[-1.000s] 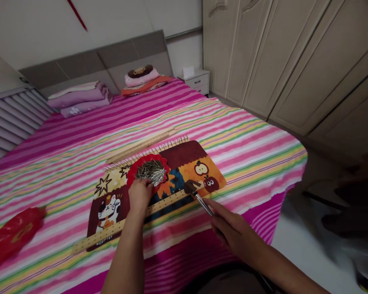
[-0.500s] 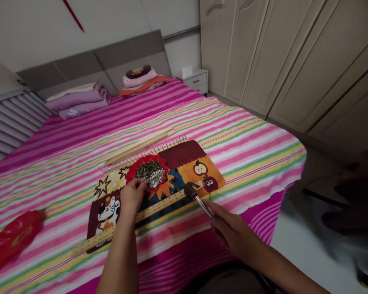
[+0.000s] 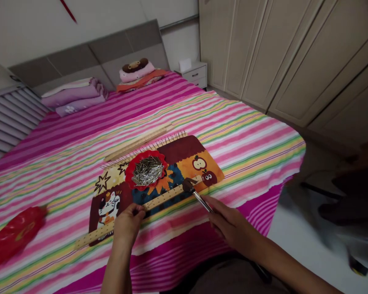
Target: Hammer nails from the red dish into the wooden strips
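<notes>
My right hand (image 3: 225, 218) grips a hammer (image 3: 202, 201) by its metal handle; its dark head rests over the right part of a wooden strip dotted with holes (image 3: 161, 199). At the strip's middle, my left hand (image 3: 129, 220) is pinched closed on what looks like a nail, largely hidden by the fingers. Just beyond it, a red scalloped bowl (image 3: 129, 181) holds a pile of nails (image 3: 149, 170). The strip and bowl lie on a patterned mat (image 3: 184, 147) with cat and apple pictures.
Behind the bowl lies a strip with a row of upright nails (image 3: 159, 143), and beyond that more wooden strips (image 3: 138, 143). A red plastic bag or wrapper (image 3: 16, 234) is at left on the striped bedspread (image 3: 251, 143). Folded bedding (image 3: 76, 96) sits near the headboard.
My left hand has drawn back from the bowl of nails toward me and come down to the near wooden strip. My right hand keeps hold of the hammer in about the same place.
</notes>
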The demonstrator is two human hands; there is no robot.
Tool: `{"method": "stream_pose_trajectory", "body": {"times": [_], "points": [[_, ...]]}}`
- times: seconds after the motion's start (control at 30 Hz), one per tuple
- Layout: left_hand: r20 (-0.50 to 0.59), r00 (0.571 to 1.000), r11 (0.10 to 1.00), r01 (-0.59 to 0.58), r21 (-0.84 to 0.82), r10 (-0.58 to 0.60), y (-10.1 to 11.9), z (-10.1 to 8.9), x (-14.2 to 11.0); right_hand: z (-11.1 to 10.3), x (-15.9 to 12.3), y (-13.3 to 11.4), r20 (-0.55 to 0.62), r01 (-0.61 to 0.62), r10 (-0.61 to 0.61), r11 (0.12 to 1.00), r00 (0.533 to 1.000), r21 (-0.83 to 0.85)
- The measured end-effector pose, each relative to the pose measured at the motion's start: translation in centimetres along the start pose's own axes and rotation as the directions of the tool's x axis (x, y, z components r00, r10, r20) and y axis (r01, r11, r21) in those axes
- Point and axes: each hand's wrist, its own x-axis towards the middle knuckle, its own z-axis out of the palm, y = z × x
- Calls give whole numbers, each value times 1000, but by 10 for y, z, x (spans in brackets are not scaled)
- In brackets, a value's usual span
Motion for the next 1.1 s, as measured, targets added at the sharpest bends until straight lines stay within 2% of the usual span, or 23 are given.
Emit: {"method": "stream_pose_trajectory", "body": {"times": [0.17, 0.27, 0.37, 0.43, 0.53, 0.63, 0.77, 0.93, 1.1], "points": [[45, 999, 990, -34, 136, 28, 5, 7, -10, -1, 0, 2, -2, 5, -5, 1000, 1000, -13], [44, 998, 995, -38, 88, 34, 4, 9, -11, -1, 0, 4, -11, 12, -13, 1000, 1000, -17], [-2, 998, 985, -61, -162, 61, 1, 10, -9, -2, 0, 4, -15, 24, -24, 999, 1000, -23], [-36, 997, 922, -74, -380, 65, 1, 12, -9, -2, 0, 3, -23, 17, -17, 999, 1000, -31], [45, 999, 787, 4, -616, 30, 7, 16, -9, -1, 1, 1, -38, 17, -18, 999, 999, -37], [99, 995, 679, 70, -731, 4, 14, 20, -9, -1, 1, 0, -38, 32, -34, 999, 999, -42], [86, 996, 636, 71, -768, -8, 15, 26, -4, 0, 1, 2, -43, 38, -41, 997, 998, -62], [-10, 1000, 675, -12, -738, 7, 11, 32, 4, 2, 1, 4, -39, 41, -45, 995, 998, -89], [10, 1000, 670, -7, -742, 21, 15, 40, 5, 5, 0, 0, -35, 38, -42, 994, 998, -106]]}}
